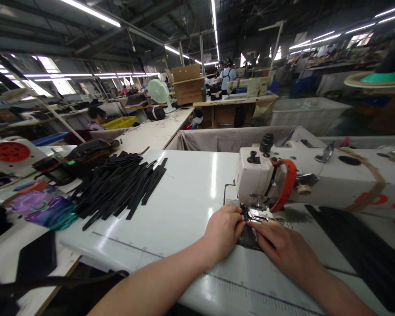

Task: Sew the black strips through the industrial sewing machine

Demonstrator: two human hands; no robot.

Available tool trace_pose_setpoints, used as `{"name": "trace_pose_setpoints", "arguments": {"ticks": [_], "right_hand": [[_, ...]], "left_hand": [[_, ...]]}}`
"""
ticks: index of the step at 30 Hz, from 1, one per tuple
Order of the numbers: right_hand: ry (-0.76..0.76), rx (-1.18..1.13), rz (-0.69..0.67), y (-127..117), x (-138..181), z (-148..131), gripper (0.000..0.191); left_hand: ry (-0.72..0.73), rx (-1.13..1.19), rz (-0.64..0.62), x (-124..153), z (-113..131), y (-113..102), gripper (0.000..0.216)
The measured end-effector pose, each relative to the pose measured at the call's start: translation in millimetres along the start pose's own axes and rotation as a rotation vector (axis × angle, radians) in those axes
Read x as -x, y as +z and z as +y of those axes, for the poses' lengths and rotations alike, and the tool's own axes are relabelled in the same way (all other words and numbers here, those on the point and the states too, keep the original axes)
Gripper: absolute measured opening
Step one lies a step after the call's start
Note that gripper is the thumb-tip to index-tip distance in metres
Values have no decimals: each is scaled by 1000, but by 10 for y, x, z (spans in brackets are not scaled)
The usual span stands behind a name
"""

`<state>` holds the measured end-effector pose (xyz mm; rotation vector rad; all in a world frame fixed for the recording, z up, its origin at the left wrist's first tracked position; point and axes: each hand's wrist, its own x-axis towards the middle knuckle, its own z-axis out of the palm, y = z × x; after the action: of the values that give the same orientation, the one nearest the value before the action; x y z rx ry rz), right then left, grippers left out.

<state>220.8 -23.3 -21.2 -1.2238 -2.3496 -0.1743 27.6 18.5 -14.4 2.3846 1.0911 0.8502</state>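
At the needle area of the white sewing machine [254,175], my left hand [224,230] has its fingers closed on the left edge of a small black piece of fabric [250,238]. My right hand [285,243] pinches the same piece from the right, fingers pressed together near the metal presser foot [257,214]. The fabric lies flat on the machine bed, partly covered by my fingers. An orange-red guard strap [285,184] curves down over the machine head just above my right hand.
A heap of black strips [118,186] lies on the left of the pale table [191,184]. Long black material [355,245] lies at the right. Beyond are a purple-teal bag [42,206], a fan [158,91], a carton [187,85] and several people.
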Motion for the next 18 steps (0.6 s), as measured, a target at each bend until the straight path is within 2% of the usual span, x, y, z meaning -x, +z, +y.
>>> {"name": "trace_pose_setpoints", "arguments": {"ticks": [11,15,17,18], "right_hand": [[-11,9,26,15,14,8,30],[-52,-3,56,45,27,50,30],[-77,-6,81,62,30,84,29],[-87,-6,100,72,32,101,29]], "left_hand": [[-4,-18,-77,-22,0,-18,14],[-77,92,-84,-35,-23,-1,8],[-146,142,-45,-72,-60,14,6],[-186,162,-8,-95,-83,19,13]]}}
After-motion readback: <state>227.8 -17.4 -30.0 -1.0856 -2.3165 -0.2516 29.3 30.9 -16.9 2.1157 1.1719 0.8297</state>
